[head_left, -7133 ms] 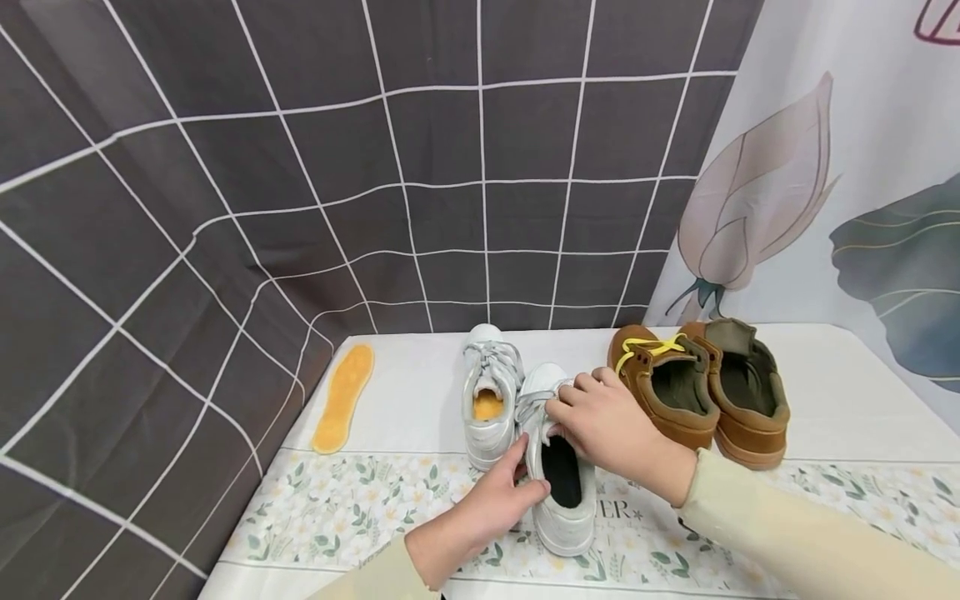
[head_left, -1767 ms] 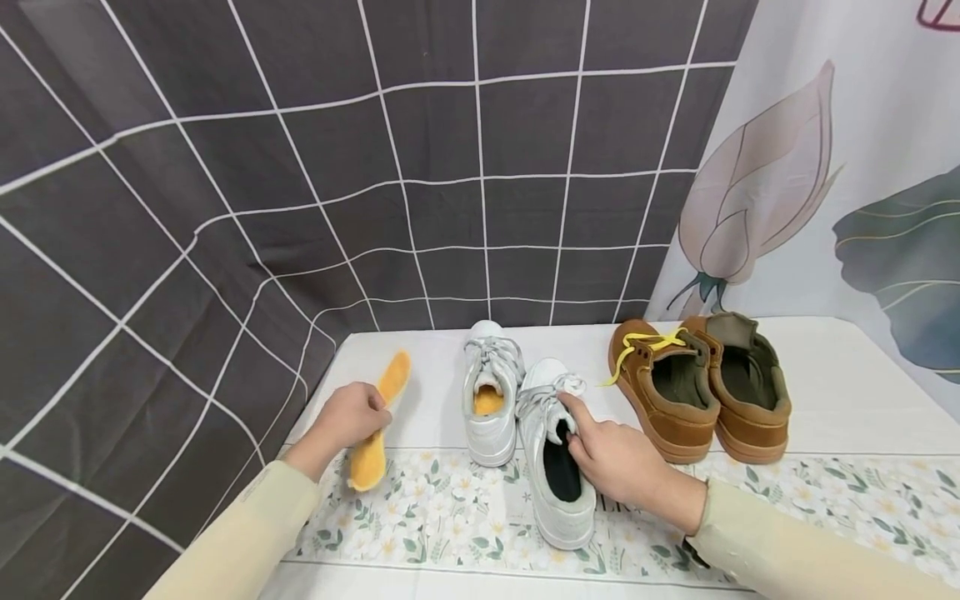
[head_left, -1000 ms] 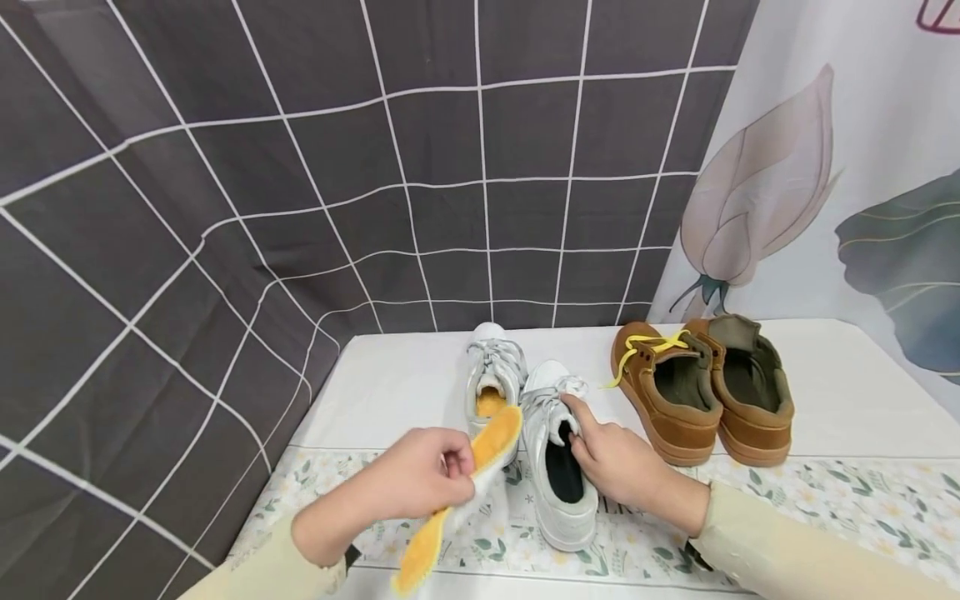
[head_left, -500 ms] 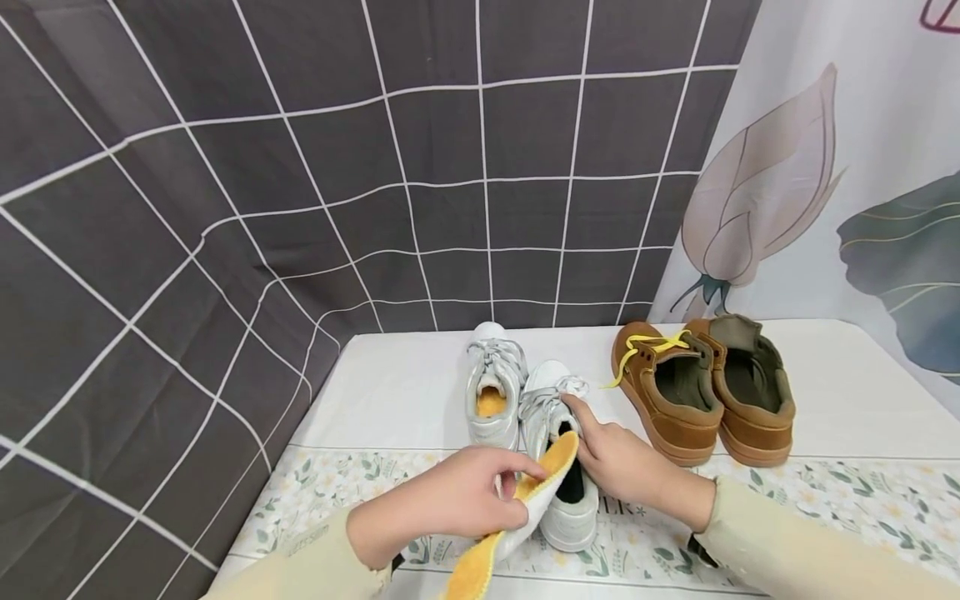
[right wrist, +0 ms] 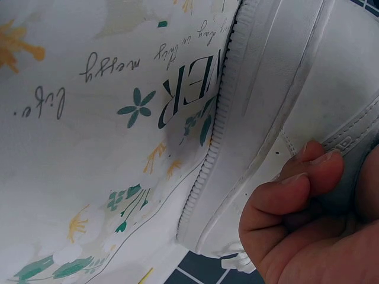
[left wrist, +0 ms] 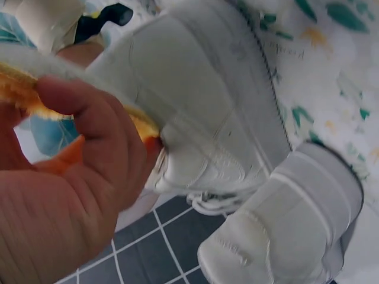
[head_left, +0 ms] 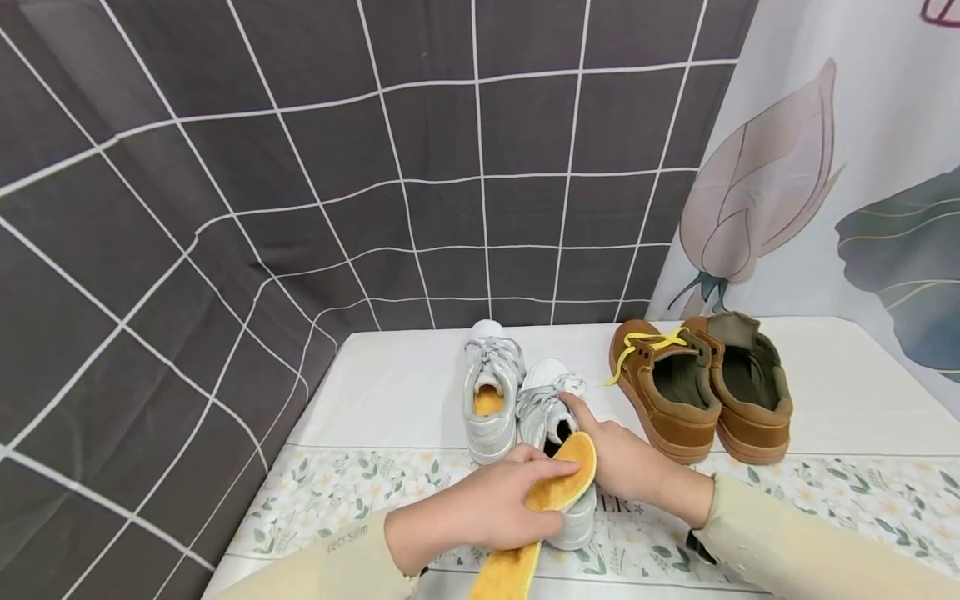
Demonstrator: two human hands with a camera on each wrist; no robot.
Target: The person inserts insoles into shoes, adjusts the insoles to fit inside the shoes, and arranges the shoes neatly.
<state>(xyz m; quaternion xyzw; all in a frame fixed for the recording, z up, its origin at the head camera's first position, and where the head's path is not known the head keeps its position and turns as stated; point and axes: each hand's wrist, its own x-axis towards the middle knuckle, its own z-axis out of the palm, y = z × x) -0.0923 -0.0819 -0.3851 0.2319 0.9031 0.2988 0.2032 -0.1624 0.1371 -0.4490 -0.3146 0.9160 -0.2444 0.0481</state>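
My left hand (head_left: 502, 504) pinches a yellow fuzzy insole (head_left: 551, 492) with a white underside. The insole slants over the opening of the right-hand white sneaker (head_left: 543, 396), its upper end near the sneaker's tongue and its lower end past the heel. My right hand (head_left: 626, 454) grips that sneaker's collar beside the laces; in the right wrist view its fingers (right wrist: 275, 204) curl at the collar edge. Most of the black inside is hidden. Touching it on the left stands the other white sneaker (head_left: 491, 437), with yellow lining showing inside.
Two brown shoes, one with yellow laces (head_left: 660, 340), stand to the right. A floral cloth strip (head_left: 337, 492) crosses the white table (head_left: 405, 375). Behind and to the left hangs a dark grid-patterned curtain (head_left: 525, 208); a flower-printed one (head_left: 795, 250) hangs at right.
My left hand has picked up the insole from the table's left side and carried it right, over the right-hand sneaker. My right hand has stayed on that sneaker.
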